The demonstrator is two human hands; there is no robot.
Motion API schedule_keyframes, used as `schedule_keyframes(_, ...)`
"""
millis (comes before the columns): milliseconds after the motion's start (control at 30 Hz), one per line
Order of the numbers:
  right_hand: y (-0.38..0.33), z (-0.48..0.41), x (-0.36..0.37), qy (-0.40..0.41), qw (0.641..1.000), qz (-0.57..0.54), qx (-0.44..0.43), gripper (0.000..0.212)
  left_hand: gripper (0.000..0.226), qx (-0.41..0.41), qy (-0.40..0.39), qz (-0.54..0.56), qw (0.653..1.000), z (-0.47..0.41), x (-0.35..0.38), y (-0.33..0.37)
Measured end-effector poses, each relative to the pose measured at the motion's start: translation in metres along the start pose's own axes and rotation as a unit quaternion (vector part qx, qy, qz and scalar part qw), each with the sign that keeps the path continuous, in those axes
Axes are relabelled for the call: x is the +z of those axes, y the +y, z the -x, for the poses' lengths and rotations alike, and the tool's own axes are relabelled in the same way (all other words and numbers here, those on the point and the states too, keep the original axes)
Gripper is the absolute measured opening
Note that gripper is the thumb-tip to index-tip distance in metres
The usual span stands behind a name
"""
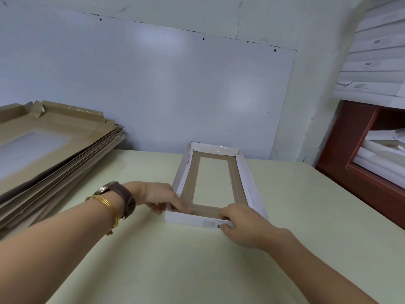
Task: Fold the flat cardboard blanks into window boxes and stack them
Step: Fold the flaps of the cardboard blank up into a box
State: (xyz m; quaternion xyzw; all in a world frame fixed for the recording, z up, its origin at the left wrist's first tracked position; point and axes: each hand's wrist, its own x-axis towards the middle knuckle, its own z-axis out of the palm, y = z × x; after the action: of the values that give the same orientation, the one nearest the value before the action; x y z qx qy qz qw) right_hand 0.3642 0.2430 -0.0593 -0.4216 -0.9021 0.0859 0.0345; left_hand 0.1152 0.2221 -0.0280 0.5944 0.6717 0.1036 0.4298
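A window box [245,172], white outside and brown inside with a clear rectangular window in its floor, lies open side up on the pale green table [175,260]. All its walls stand raised. My left hand [157,196] pinches the near left corner, fingers curled over the wall. My right hand [238,222] grips the near wall close to the right corner, thumb outside and fingers inside. A tall pile of flat brown blanks [50,148] with window cut-outs lies at the left.
A large white board [131,84] leans against the back wall. At the right a reddish wooden shelf [350,145] holds finished white boxes, and more white boxes [372,62] are stacked on top of it.
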Motion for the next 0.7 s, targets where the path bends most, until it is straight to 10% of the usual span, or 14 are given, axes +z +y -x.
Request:
schedule_keyframes(267,0.026,0.027,0.006,0.072,0.997,0.032,0.002,0.024,0.015,0.079,0.104,-0.193,0.973,0.002,0.012,-0.009)
schedule_keyframes(700,0.056,0.05,0.003,0.107,0.988,0.104,0.042,0.031,0.029,0.098,0.164,-0.182,0.965,-0.001,0.026,-0.023)
